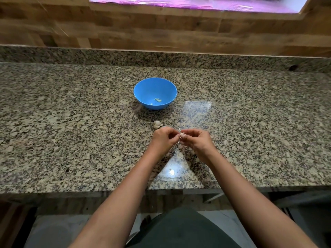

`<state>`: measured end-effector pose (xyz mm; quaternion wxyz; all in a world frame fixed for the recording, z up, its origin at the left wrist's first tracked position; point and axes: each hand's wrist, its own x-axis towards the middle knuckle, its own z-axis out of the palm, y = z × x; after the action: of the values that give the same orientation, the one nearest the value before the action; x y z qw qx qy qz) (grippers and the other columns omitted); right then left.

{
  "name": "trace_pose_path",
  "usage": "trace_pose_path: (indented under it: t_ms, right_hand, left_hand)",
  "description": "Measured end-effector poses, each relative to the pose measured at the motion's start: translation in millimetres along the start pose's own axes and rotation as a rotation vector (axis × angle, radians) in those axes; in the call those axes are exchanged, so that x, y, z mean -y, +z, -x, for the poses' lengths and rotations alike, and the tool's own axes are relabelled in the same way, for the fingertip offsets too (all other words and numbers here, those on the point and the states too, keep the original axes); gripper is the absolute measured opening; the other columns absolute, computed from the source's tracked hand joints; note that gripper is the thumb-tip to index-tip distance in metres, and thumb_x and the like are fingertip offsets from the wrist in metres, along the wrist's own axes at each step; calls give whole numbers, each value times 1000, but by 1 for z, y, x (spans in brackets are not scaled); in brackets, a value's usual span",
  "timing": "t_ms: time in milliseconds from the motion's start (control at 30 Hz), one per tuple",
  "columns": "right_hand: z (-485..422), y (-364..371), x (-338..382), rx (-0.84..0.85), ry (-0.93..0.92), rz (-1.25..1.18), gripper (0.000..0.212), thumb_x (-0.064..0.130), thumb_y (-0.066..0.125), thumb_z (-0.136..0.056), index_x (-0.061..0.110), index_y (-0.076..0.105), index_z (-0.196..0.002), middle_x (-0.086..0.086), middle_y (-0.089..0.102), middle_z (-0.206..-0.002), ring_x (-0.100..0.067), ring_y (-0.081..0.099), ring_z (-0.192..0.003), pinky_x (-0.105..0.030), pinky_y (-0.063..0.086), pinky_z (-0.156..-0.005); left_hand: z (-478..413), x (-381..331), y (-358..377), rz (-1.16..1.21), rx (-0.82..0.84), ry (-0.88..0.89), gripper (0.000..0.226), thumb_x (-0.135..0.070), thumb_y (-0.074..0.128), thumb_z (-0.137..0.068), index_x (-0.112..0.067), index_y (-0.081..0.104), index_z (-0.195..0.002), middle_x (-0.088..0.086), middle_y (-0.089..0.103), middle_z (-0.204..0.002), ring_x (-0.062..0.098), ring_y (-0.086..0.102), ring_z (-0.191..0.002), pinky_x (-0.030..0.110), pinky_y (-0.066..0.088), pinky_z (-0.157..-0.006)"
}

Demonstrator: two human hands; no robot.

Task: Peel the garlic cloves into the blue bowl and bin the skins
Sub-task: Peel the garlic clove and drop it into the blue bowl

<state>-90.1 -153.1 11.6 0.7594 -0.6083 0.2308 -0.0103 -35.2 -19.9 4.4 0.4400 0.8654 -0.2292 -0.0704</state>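
Pinching garlic clove [182, 135], left hand [163, 138], right hand [196, 141], no writing

The countertop [71, 122] is polished speckled granite, glossy enough to throw back bright patches of light in front of the bowl [148, 87] and to its right. The bowl is smooth blue plastic with a soft sheen. Inside it the peeled cloves [158, 100] look smooth and pale. Just in front of the bowl the garlic bulb [157, 124] wears dry, papery, matt skin, as does the clove [182, 135] nearer still. Behind the bowl the wall [161, 33] is matt, grainy wood planking, and above that lies a shiny pink film [197, 2].
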Motion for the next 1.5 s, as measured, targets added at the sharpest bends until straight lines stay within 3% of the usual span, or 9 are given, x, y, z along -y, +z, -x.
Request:
trace_pose_path:
  t_ms: [100,200,367,633,867,1133,1300,1500]
  right_hand:
    - [1,0,-1,-2,24,-90,13,-6,62,-81,-7,61,-95,-20,65,-93,-27,66,-85,-29,58,-74]
    - [1,1,-1,-6,33,-109,9,-7,60,-83,-7,61,-92,-20,65,-91,-29,65,-84,-30,57,-73]
    - [2,0,0,8,35,-119,6,-6,58,-84,-4,62,-89,-19,65,-88,-25,66,-78,-27,58,-69]
    - [5,0,3,47,72,-170,10,-8,53,-86,-4,62,-87,-16,66,-79,-19,67,-65,-24,58,-63]
    - [8,7,5,-46,48,-189,16,-8,58,-84,-8,58,-99,-17,64,-84,-22,66,-68,-23,57,-61]
    - [8,8,7,-68,55,-280,21,-7,59,-84,-12,57,-104,-17,64,-86,-20,67,-68,-24,58,-63]
    - [9,9,9,-96,72,-292,8,-7,59,-84,-6,60,-91,-16,64,-83,-21,64,-68,-24,58,-62]
    - [10,11,12,-121,105,-354,4,-7,57,-84,-4,59,-85,-16,64,-81,-22,64,-69,-24,57,-62]
  left_hand:
    - [-1,-3,0,20,6,-21,22,-24,65,-86,-10,69,-104,0,69,-95,9,61,-81,17,52,-73]
    - [0,-4,0,132,24,-75,19,-20,67,-86,-9,70,-101,-6,65,-84,5,60,-75,9,49,-66]
    - [0,-4,0,395,80,-156,3,-11,67,-85,-13,68,-86,0,67,-77,13,63,-72,29,55,-74]
    - [0,0,0,689,128,-277,11,1,61,-86,-6,66,-81,6,66,-71,11,61,-60,20,53,-59]
    - [1,1,2,707,99,-311,6,-3,61,-87,0,65,-89,9,68,-78,12,63,-65,17,52,-59]
    - [1,-2,1,722,102,-292,9,-2,67,-82,-3,68,-91,8,69,-84,15,65,-77,22,54,-70]
    - [1,-2,1,693,94,-280,8,-3,67,-82,-4,69,-90,12,70,-86,22,64,-81,31,55,-78]
    - [-1,-6,0,682,79,-271,10,2,64,-84,-4,69,-89,7,69,-82,12,63,-73,19,53,-67]
